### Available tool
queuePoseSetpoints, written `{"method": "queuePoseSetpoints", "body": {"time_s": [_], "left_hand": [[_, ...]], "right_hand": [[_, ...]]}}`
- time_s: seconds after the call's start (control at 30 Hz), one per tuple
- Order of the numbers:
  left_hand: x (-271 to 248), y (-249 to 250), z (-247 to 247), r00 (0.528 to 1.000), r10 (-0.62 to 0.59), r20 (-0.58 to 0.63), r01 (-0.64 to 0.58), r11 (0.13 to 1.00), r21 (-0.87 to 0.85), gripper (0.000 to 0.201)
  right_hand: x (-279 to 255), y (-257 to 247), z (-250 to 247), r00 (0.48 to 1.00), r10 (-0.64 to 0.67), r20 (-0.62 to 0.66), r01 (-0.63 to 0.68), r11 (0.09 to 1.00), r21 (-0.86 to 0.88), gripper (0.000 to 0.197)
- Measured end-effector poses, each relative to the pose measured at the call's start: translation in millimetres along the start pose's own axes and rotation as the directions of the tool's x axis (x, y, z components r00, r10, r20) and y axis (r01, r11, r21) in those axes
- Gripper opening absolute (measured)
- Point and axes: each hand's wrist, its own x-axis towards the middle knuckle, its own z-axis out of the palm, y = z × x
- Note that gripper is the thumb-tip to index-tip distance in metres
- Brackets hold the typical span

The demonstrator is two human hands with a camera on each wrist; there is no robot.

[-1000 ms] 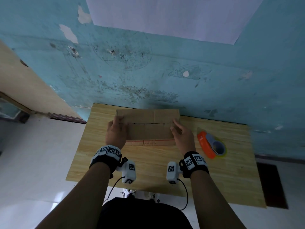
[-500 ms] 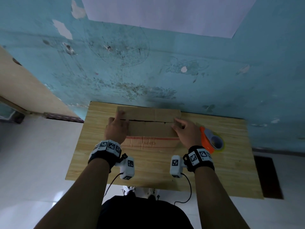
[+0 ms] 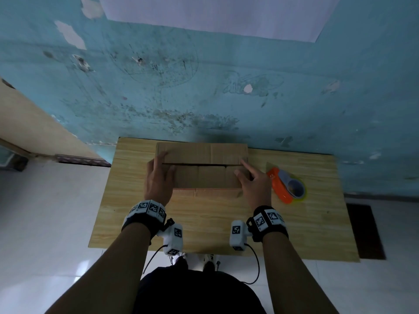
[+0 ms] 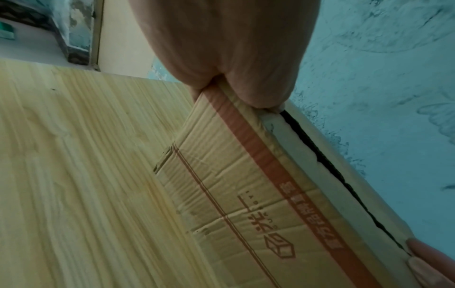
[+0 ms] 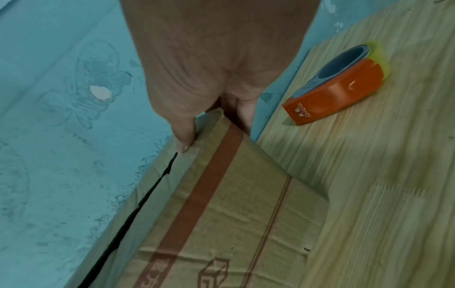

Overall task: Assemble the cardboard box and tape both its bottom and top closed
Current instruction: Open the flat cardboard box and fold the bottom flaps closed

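The cardboard box (image 3: pixel 201 164) stands on the wooden bench (image 3: pixel 215 223), toward its far edge and close to the blue wall (image 3: pixel 226 98), with its two top flaps folded down and meeting along a dark, slightly ragged seam that runs from side to side and carries no tape. Its brown board is creased and worn; the near side bears a broad reddish band with printed characters, thin double lines and a small box symbol. The left hand (image 3: pixel 158 177) lies flat over the left end of the top, fingers straight and pressing the flaps down, so that grip is spread rather than curled. The right hand (image 3: pixel 254 184) rests on the right end, index finger stretched along the far flap beside the seam and thumb on the near flap, likewise uncurled. An orange tape dispenser (image 3: pixel 286 185) lies on the bench just right of the box, apart from both hands.
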Motion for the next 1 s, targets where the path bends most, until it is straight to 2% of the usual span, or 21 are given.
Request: {"method": "queuePoseSetpoints", "body": {"time_s": [0.57, 0.93, 1.0], "left_hand": [[33, 3, 9, 0.995, -0.006, 0.099, 0.007, 1.000, -0.010, 0.057], [2, -12, 13, 0.999, 0.035, -0.008, -0.034, 0.996, 0.083, 0.048], [-7, -17, 15, 1.000, 0.006, -0.004, -0.006, 0.993, 0.115, 0.048]], "right_hand": [[11, 8, 1, 0.999, 0.040, 0.014, -0.040, 0.999, -0.007, 0.045], [-10, 20, -4, 0.997, 0.074, -0.009, -0.073, 0.996, 0.056, 0.041], [-14, 24, -7, 0.997, 0.074, 0.001, -0.074, 0.996, 0.056, 0.041]]}}
